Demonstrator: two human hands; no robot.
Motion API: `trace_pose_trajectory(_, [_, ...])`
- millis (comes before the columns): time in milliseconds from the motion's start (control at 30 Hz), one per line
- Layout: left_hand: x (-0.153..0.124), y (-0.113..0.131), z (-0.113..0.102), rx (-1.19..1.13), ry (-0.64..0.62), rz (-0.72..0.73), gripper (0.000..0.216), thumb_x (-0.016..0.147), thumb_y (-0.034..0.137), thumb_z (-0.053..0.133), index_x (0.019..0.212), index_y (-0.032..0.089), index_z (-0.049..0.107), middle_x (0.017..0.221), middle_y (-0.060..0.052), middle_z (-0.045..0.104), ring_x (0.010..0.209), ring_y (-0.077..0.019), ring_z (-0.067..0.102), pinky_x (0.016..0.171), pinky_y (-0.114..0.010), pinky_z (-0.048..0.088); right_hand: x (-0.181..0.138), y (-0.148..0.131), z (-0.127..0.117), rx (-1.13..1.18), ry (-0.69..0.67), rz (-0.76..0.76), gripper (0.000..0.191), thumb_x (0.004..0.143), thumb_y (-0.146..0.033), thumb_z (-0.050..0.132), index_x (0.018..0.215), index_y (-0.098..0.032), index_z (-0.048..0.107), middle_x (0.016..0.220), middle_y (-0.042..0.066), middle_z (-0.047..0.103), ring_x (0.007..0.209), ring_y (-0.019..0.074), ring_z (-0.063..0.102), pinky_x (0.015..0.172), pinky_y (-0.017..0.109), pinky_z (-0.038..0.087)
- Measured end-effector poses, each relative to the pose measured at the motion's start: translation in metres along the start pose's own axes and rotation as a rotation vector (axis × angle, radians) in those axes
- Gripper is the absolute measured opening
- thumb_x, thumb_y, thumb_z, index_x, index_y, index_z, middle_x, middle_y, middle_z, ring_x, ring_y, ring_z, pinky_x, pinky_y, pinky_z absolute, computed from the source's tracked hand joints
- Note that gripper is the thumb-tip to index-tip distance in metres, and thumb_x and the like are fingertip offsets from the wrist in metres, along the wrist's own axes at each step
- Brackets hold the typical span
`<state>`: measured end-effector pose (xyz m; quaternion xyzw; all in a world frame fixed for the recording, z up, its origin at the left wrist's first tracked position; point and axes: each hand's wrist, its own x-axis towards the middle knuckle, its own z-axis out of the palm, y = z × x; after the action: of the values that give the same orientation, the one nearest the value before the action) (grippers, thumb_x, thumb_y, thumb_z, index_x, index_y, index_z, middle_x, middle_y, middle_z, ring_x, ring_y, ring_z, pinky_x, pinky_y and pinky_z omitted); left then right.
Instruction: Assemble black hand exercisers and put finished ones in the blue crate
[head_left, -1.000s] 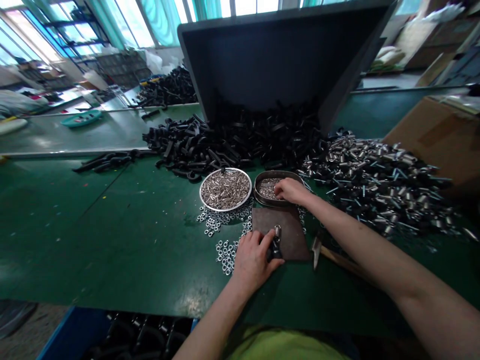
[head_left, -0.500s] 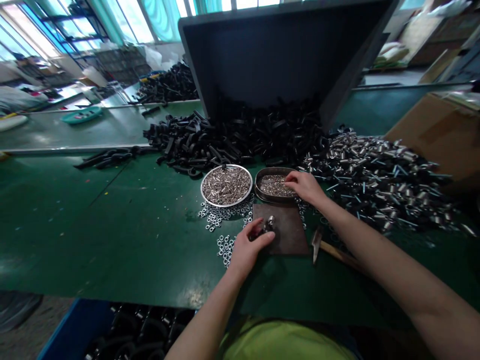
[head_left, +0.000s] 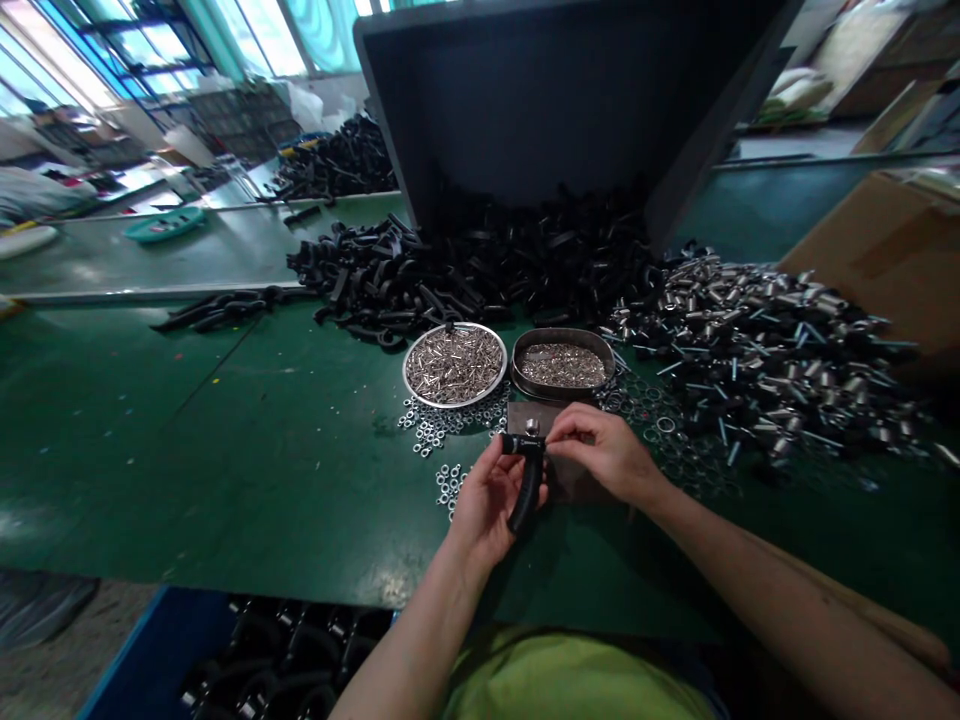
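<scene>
Black handle (head_left: 527,492) lies grasped in left hand (head_left: 484,505); right hand (head_left: 611,455) pinches at handle's top, whether on anything cannot be told

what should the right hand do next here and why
Probably press gently inward at the top of the black handle: the right hand has thumb and fingers pinched right beside that end, while the left hand supports the handle from the other side. Whatever the pinch may hold is too small to make out.
</scene>
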<state>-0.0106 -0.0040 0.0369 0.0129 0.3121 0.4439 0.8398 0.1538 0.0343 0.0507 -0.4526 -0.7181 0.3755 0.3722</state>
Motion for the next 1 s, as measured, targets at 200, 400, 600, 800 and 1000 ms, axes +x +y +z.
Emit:
trace_pose_trajectory(200, [0.005,-0.003,-0.006,0.129,0.037,0.081,0.033,0.08,0.041,0.06,0.095,0.011,0.063,0.08,-0.007,0.065,0.071,-0.0166,0.065,0.07,-0.033,0.057,-0.002,0.001,0.0,-0.089,0.022,-0.027,0.01,0.078,-0.022,0.061,0.068,-0.02,0.062,0.074,0.002,0.062,0.071,0.0152,0.058,0.066,0.029,0.044])
trace_pose_trajectory(400, [0.017,0.013,-0.012,0.828,-0.087,0.231,0.053,0.069,0.037,0.072,0.116,0.016,0.06,0.105,-0.009,0.067,0.096,-0.0229,0.062,0.089,-0.037,0.047,-0.001,0.032,-0.011,-0.499,-0.104,-0.257,0.007,0.084,-0.025,0.055,0.083,-0.02,0.059,0.08,0.003,0.063,0.074,0.0155,0.054,0.064,0.027,0.038])
trace_pose_trajectory(600, [0.024,0.004,-0.012,1.915,-0.077,0.708,0.064,0.07,0.044,0.07,0.125,0.018,0.051,0.113,-0.011,0.061,0.107,-0.0278,0.053,0.095,-0.045,0.04,-0.002,0.058,-0.011,-0.94,-0.302,-0.604,0.023,0.09,-0.018,0.042,0.08,-0.02,0.062,0.069,0.004,0.061,0.064,0.0147,0.047,0.057,0.03,0.027])
trace_pose_trajectory(800, [0.019,-0.014,-0.022,2.19,-0.012,0.821,0.065,0.072,0.042,0.067,0.128,0.016,0.044,0.109,-0.01,0.06,0.101,-0.0275,0.052,0.089,-0.043,0.042,-0.033,0.042,-0.03,-1.084,-0.225,-0.446,0.019,0.091,-0.02,0.042,0.092,-0.019,0.062,0.087,0.007,0.065,0.076,0.0174,0.054,0.062,0.03,0.034])
trace_pose_trajectory(1000, [0.024,-0.014,-0.025,2.087,0.159,0.81,0.055,0.06,0.044,0.077,0.105,0.018,0.058,0.1,-0.007,0.059,0.097,-0.0252,0.052,0.085,-0.039,0.044,-0.124,0.06,-0.071,-1.152,-0.049,0.035,0.027,0.086,-0.045,0.048,0.087,-0.02,0.058,0.084,0.009,0.062,0.076,0.0226,0.057,0.06,0.032,0.042])
